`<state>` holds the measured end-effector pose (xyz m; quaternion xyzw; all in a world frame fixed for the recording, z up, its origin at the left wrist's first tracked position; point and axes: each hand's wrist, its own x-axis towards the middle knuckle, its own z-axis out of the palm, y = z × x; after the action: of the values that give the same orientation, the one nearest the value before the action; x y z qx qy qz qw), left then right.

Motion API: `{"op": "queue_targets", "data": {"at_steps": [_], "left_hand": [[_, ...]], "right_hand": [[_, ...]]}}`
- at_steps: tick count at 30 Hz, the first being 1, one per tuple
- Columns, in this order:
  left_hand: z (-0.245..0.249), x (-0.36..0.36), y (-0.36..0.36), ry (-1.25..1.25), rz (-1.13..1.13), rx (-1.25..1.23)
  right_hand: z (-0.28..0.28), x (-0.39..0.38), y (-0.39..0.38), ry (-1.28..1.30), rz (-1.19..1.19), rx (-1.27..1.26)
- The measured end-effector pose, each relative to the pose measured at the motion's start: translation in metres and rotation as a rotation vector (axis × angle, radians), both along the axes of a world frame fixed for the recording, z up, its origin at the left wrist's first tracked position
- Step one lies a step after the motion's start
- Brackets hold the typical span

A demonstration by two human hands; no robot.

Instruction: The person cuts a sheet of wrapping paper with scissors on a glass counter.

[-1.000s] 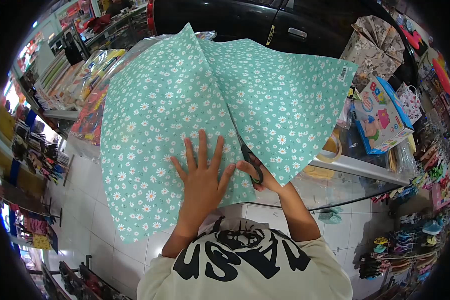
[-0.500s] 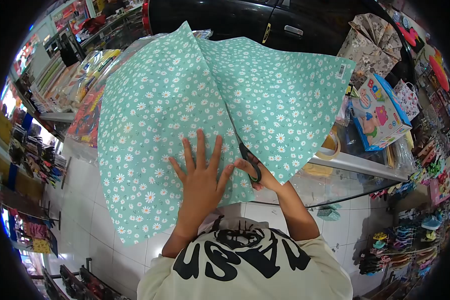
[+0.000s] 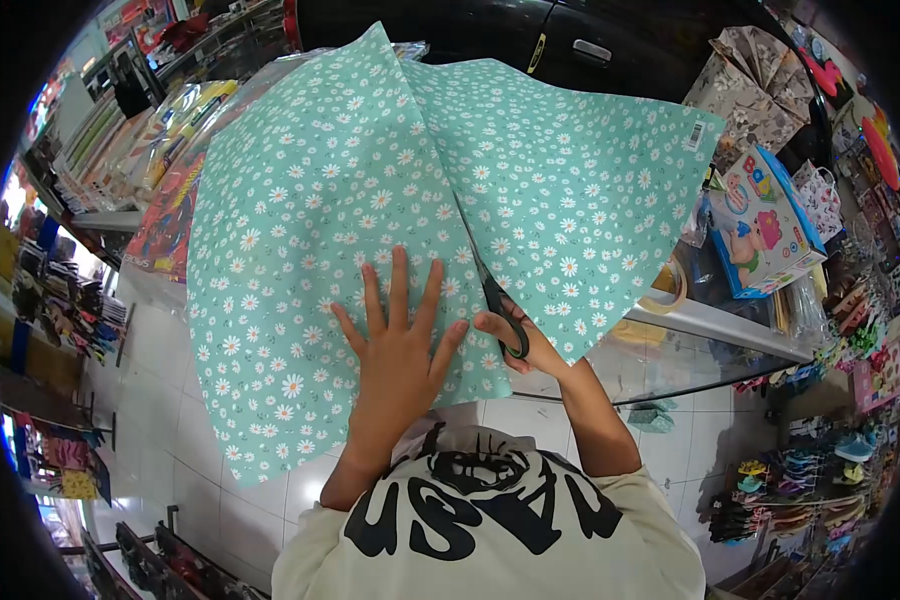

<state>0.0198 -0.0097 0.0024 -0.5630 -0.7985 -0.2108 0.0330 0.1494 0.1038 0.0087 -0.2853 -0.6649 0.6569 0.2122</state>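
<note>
A large sheet of green daisy-patterned wrapping paper (image 3: 300,220) is spread before me, with a cut running up from its near edge. My left hand (image 3: 395,365) lies flat on the paper left of the cut, fingers spread. In my right hand (image 3: 535,350) are black-handled scissors (image 3: 500,305), their blades lying along the cut and pointing away from me. The right part of the paper partly covers my right fingers. Beyond the scissors, the two parts of the sheet meet along a raised fold.
To the right are a boxed toy (image 3: 765,225), a roll of tape (image 3: 670,290) and a floral paper bag (image 3: 750,85). Plastic-wrapped packs (image 3: 185,125) lie at the left. Past the paper stands a black car (image 3: 450,30). Hanging goods line both sides.
The scissors and my right hand have shifted slightly right and toward me. My left hand stays spread on the paper, and the whole view has moved a little.
</note>
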Motion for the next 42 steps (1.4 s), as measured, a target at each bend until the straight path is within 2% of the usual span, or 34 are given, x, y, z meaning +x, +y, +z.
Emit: {"op": "queue_targets", "data": {"at_steps": [4, 10, 14, 19, 23, 26, 28, 29, 32, 34, 37, 40, 42], "left_hand": [[-0.002, 0.000, 0.001, 0.014, 0.006, -0.004], [-0.001, 0.000, 0.000, -0.009, 0.000, -0.028], [-0.003, -0.001, 0.002, -0.057, -0.021, -0.010], [-0.001, -0.008, -0.002, -0.143, -0.109, -0.001], [0.014, -0.033, -0.024, -0.488, -0.242, 0.107], [0.028, -0.052, -0.052, -0.915, -0.186, 0.198], [0.049, -0.068, -0.070, -0.793, -0.215, 0.088], [0.062, -0.071, -0.076, -0.732, -0.226, 0.035], [0.109, -0.080, -0.068, -0.201, -0.328, -0.105], [0.127, -0.082, -0.036, 0.005, -0.391, -0.098], [0.104, -0.096, 0.027, 0.307, -0.440, -0.048], [0.067, -0.109, 0.063, 0.437, -0.426, -0.071], [0.059, -0.111, 0.064, 0.366, -0.454, -0.114]], "right_hand": [[-0.003, 0.001, 0.002, -0.074, -0.005, 0.023], [-0.009, -0.001, 0.003, -0.031, 0.013, 0.071], [-0.007, 0.001, 0.002, -0.148, 0.021, 0.042], [-0.012, 0.002, -0.001, -0.135, -0.024, 0.060], [-0.003, 0.002, -0.003, -0.213, 0.002, 0.072], [-0.001, 0.002, -0.004, -0.232, 0.005, 0.006], [-0.001, 0.001, -0.005, -0.224, -0.009, 0.006], [-0.005, 0.003, -0.003, -0.194, 0.015, 0.087], [-0.005, 0.003, -0.002, -0.125, 0.007, 0.196], [0.004, 0.005, -0.002, -0.206, 0.037, 0.165], [0.007, 0.008, -0.005, -0.294, 0.044, 0.108], [0.006, 0.008, -0.008, -0.241, 0.010, 0.120], [0.005, 0.008, -0.009, -0.216, -0.008, 0.137]]}}
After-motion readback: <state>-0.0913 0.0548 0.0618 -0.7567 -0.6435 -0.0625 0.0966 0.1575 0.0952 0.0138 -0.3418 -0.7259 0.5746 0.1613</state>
